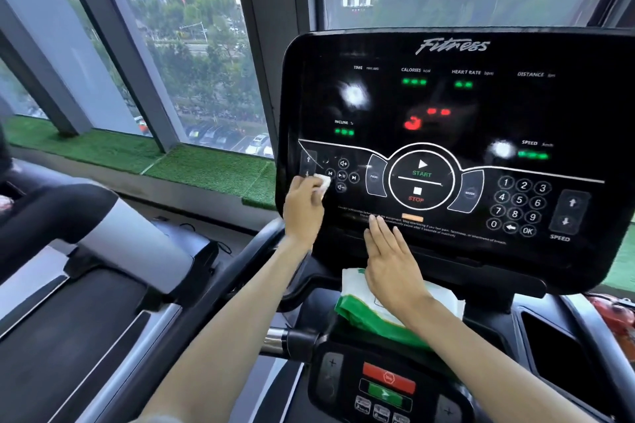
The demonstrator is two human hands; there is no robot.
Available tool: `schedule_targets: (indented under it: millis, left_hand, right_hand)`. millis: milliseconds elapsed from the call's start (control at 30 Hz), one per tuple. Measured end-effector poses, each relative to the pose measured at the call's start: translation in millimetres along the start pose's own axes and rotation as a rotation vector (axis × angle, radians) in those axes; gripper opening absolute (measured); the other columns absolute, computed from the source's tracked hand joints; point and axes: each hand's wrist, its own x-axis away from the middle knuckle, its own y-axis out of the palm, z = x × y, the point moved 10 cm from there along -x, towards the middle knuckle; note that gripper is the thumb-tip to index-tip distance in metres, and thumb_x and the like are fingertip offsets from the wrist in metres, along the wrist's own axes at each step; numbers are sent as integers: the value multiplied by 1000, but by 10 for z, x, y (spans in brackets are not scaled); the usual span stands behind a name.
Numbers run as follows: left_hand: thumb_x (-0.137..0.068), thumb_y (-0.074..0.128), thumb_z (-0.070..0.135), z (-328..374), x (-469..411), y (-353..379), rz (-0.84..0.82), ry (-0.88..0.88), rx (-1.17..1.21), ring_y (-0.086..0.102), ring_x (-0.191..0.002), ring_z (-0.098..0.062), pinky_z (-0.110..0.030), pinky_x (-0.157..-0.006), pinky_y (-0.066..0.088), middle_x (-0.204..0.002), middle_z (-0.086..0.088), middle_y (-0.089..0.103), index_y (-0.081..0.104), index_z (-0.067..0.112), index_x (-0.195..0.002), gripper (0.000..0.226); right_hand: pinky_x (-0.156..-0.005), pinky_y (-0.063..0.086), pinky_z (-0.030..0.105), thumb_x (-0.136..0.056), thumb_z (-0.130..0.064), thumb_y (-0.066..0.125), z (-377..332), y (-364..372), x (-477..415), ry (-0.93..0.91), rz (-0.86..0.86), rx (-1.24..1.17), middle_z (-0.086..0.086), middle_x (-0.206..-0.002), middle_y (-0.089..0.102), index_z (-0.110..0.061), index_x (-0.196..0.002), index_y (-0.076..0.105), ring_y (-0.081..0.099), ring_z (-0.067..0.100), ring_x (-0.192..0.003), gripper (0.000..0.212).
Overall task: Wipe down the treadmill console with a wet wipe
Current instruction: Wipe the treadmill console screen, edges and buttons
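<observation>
The black treadmill console (pixel 457 106) fills the upper right, with lit green and red readouts, a round START/STOP dial and a number pad. My left hand (pixel 304 206) presses a small white wet wipe (pixel 323 182) against the console's lower left corner, beside the media buttons. My right hand (pixel 391 264) lies flat with fingers together along the console's bottom edge. Its wrist rests over a white and green wet wipe pack (pixel 364 309) on the tray below the console.
A lower control panel (pixel 386 385) with a red and a green button sits in front of me. Another treadmill (pixel 89 251) stands to the left. Large windows (pixel 171 45) with a green turf sill lie behind. A red object (pixel 615 316) sits at the right edge.
</observation>
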Motion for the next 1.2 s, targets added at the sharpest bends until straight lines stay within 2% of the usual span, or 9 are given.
schedule_targets:
  millis: [100,200,267,367,533,667,867,1000,1200]
  left_hand:
    - [-87,46,-4,-254,25,-146,125,-287,4,51,-78,-21,-25,-66,37,-102,-10,54,59,5,-98,20]
    - [-81,54,2,155,148,299,-290,-6,92,57,-82,-17,-26,-72,42,-90,-1,59,66,10,-90,17]
    - [-80,65,4,276,240,347,-448,-9,247,58,-77,-11,-22,-72,45,-81,7,60,67,17,-84,14]
    - [-81,67,3,254,118,170,-393,-144,434,56,-73,-6,-17,-70,46,-80,6,62,64,18,-86,16]
    - [-84,60,-6,428,316,366,-627,-395,847,63,-90,-21,-37,-84,53,-97,-11,64,61,6,-103,22]
    - [-84,61,-3,652,396,389,-660,-343,810,64,-92,-23,-38,-84,54,-99,-11,66,61,10,-106,26]
    - [-82,65,-1,912,467,395,-777,-119,573,58,-80,-14,-28,-78,53,-83,-9,56,45,32,-128,60]
    - [-79,68,5,1123,449,363,-824,123,297,54,-94,-12,-25,-87,47,-102,-6,54,58,28,-103,35]
    - [-75,77,29,1089,431,407,-880,173,34,36,-112,-7,-17,-98,28,-111,5,34,60,27,-87,21]
  right_hand:
    - [-102,41,50,-67,-19,73,16,19,-1,0,-46,-20,24,-139,46,8,-123,56,44,34,-130,65]
    - [-101,42,49,-65,-17,74,21,-45,-32,-14,-26,-72,23,-132,53,7,-117,62,50,32,-125,58]
    - [-105,38,45,-72,-11,67,63,-221,-54,-1,66,-181,21,-128,57,5,-114,64,54,29,-122,46]
    - [-111,29,29,-84,-2,59,382,-533,-133,226,171,-630,10,-127,60,-2,-122,60,53,21,-120,39]
    - [-84,53,31,-86,-8,62,597,-604,-388,554,-23,-1426,5,-92,69,-26,-106,63,64,12,-83,27]
    - [-65,49,26,-79,-8,72,770,-697,-362,589,67,-1361,4,-72,59,-23,-97,63,53,12,-63,25]
    - [-62,45,17,-76,-14,73,947,-746,-257,592,130,-1138,-3,-74,61,-19,-76,60,51,5,-64,15]
    - [-57,42,13,-74,-14,75,989,-771,-263,527,49,-1132,-8,-69,57,-16,-73,62,47,-2,-57,13]
    - [-67,48,24,-71,-14,77,1077,-816,-293,477,13,-1136,0,-79,62,-20,-64,61,54,8,-70,19]
